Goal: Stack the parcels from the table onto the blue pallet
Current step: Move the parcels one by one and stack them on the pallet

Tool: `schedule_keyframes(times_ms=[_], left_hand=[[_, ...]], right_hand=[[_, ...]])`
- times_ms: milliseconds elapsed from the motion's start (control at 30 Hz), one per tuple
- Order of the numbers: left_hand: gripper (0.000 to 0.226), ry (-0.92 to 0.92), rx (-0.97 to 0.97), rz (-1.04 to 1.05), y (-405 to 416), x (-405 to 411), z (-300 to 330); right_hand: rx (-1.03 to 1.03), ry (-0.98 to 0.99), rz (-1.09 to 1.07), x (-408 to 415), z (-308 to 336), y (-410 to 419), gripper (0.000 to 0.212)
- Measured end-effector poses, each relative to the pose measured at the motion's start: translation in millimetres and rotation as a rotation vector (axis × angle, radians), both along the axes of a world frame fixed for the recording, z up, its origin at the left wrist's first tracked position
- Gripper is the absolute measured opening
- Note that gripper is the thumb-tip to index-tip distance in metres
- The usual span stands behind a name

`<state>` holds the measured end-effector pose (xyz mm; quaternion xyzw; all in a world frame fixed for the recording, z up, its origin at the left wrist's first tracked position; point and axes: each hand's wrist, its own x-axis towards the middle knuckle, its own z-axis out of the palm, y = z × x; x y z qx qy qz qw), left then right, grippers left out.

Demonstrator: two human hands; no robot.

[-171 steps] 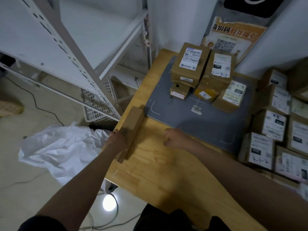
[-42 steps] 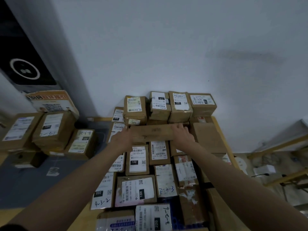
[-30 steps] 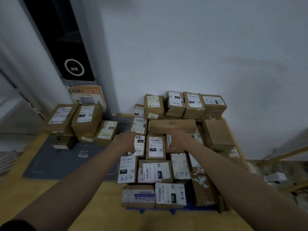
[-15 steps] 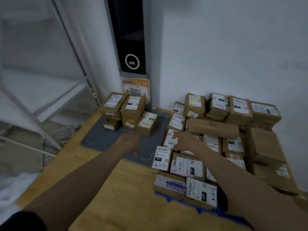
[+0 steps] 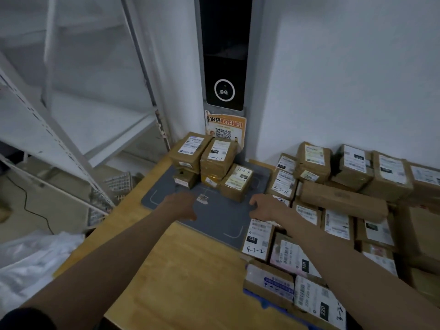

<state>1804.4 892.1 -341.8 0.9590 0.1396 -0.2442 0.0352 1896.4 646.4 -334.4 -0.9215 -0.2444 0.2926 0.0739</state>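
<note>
wooden table (image 5: 190, 270) with grey mat (image 5: 221, 217), white wall behind; left grip (image 5: 182, 206) and right grip (image 5: 264, 207) loose, empty.

Dim, bluish and flat light fills the room, with no lamp in sight and no glare. Shadows are soft: the gaps between the parcels (image 5: 342, 198) on the right go nearly black. The shelving (image 5: 71, 144) at the left bows with wide-angle distortion, and fine print on the labels is smeared and grainy.
</note>
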Motion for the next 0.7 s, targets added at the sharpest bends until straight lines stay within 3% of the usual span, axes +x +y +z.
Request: schedule_keyframes(times_ms=[267,400,700], left_hand=[[0.063,-0.073,-0.098,-0.043,34.2,68.7,-26.6],[0.083,-0.169,-0.211,-0.010,55.2,106.0,-42.7],[0.089,-0.279,-0.328,0.022,88.2,181.9,-65.6]], right_hand=[[0.096,-0.012,-0.189,37.5,-19.3,41.1,0.042],[0.185,-0.026,-0.316,57.9,-37.0,71.9,0.036],[0.346,0.008,-0.543,102.7,-69.1,142.8,0.045]])
